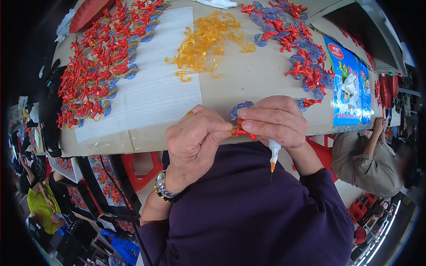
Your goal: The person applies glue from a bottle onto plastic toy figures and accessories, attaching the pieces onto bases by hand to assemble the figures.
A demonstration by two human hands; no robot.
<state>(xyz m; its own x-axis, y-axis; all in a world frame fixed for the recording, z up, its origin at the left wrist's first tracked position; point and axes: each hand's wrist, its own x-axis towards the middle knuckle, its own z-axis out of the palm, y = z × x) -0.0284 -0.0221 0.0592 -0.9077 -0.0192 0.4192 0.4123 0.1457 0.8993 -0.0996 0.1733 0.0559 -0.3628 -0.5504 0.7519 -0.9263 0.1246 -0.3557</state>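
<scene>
My left hand (pixel 193 142) and my right hand (pixel 275 120) meet at the near edge of the table (pixel 239 80), pinching together a small red plastic piece (pixel 243 131) joined to a blue glittery piece (pixel 239 107). A small yellow bit shows at my left fingertips. My right hand also grips a white glue tube with an orange nozzle (pixel 274 155), pointing down toward my purple top. A watch and bead bracelet sit on my left wrist.
A heap of assembled red, blue and yellow pieces (pixel 100 62) lies at far left beside a white foam sheet (pixel 151 80). Yellow translucent pieces (pixel 204 44) sit at the centre back, red and blue pieces (pixel 297 48) at right. Another person (pixel 368 164) sits lower right.
</scene>
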